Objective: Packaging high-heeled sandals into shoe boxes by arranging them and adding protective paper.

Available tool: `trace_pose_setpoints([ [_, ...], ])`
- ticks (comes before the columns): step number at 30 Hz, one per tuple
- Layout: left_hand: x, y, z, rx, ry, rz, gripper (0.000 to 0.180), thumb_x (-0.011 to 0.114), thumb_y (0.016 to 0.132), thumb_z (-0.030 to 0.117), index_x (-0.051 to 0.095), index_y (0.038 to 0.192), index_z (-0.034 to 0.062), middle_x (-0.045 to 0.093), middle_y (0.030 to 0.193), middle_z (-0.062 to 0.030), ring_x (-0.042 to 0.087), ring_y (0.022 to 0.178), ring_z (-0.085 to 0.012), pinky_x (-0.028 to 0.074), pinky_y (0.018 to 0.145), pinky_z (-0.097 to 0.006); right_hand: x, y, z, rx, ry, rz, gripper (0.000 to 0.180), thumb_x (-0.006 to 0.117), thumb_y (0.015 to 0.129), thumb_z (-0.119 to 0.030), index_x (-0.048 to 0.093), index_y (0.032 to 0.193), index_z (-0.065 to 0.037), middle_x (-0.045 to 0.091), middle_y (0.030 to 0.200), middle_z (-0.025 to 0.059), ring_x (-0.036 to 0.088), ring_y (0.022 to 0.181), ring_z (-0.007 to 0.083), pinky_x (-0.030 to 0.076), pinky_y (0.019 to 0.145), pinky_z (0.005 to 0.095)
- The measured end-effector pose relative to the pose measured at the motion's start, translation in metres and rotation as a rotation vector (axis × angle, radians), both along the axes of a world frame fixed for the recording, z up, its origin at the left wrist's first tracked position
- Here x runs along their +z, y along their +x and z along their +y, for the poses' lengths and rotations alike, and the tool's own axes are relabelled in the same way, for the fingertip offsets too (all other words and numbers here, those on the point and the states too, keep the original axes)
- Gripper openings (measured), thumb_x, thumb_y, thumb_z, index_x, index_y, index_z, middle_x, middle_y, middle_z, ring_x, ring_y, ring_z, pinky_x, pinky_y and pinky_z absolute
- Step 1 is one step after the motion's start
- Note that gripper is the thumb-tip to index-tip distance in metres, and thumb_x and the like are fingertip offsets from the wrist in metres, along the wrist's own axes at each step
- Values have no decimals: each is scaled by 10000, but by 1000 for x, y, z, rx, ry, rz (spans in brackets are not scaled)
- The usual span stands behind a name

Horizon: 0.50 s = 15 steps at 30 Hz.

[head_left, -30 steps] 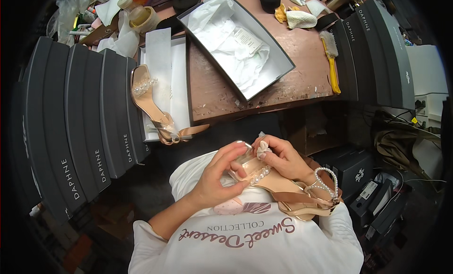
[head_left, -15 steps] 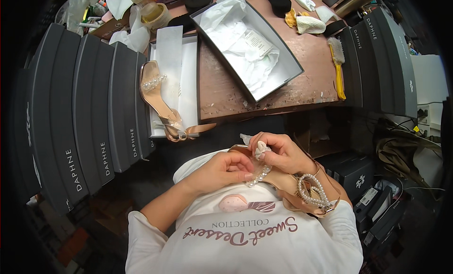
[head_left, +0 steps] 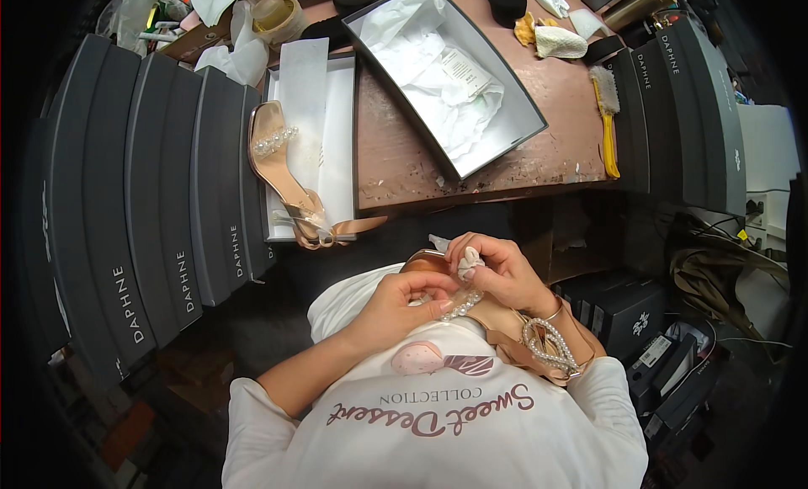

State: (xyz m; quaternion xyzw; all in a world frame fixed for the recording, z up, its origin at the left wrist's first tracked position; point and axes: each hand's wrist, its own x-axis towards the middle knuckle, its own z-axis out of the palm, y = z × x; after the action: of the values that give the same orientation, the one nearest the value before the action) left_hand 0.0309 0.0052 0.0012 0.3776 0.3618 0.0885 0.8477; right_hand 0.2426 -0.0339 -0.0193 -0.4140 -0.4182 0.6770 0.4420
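A beige sandal (head_left: 473, 310) with a pearl strap across its front lies in my lap, toe pointing away from me. My left hand (head_left: 410, 304) is closed at its front, thumb against the pearl strap (head_left: 459, 307). Its other fingers curl over the toe side and are partly hidden. In my right hand (head_left: 507, 274) a small bunched white cloth (head_left: 470, 263) is pinched between thumb and fingers, just above the strap. A ring of pearls (head_left: 547, 344) and tan straps hang at the sandal's heel end, by my right forearm.
A matching sandal (head_left: 280, 165) rests on an open box (head_left: 340, 152) at the table's left. Another open shoebox (head_left: 515, 135) holds white tissue. Dark shoeboxes stand in rows at left (head_left: 156, 194) and right (head_left: 665, 119). A yellow-handled brush (head_left: 608, 127) lies at right.
My right hand with the cloth has shifted slightly to the right. The sandal's heel end and pearl ring have moved slightly left. My left hand stays at the strap.
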Motion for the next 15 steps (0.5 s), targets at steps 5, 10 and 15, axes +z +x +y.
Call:
trace_pose_setpoints([
  [5, -4, -2, 1, -79, 187, 47, 314, 707, 807, 74, 638, 1096, -27, 588, 899, -19, 540, 828, -79, 461, 773, -235, -5, -2, -2, -22, 33, 13, 125, 550, 862, -30, 584, 971, 23, 585, 1006, 63, 522, 935, 107, 424, 855, 262],
  [10, 5, 1, 3, -139, 723, 133, 499, 749, 747, 81, 569, 1199, -31, 558, 881, -70, 567, 787, -145, 487, 743, -271, -8, 6, 0, -158, -84, 35, 97, 561, 885, -49, 590, 962, 3, 627, 1012, 66, 561, 960, 113, 447, 879, 269],
  [15, -5, 4, -3, -107, 729, 130, 568, 744, 743, 62, 515, 1254, -34, 547, 876, -94, 582, 787, -184, 499, 734, -290, -24, 52, 0, -471, -78, -107, 109, 578, 915, -114, 594, 965, -18, 655, 973, 69, 602, 878, 124, 472, 815, 278],
])
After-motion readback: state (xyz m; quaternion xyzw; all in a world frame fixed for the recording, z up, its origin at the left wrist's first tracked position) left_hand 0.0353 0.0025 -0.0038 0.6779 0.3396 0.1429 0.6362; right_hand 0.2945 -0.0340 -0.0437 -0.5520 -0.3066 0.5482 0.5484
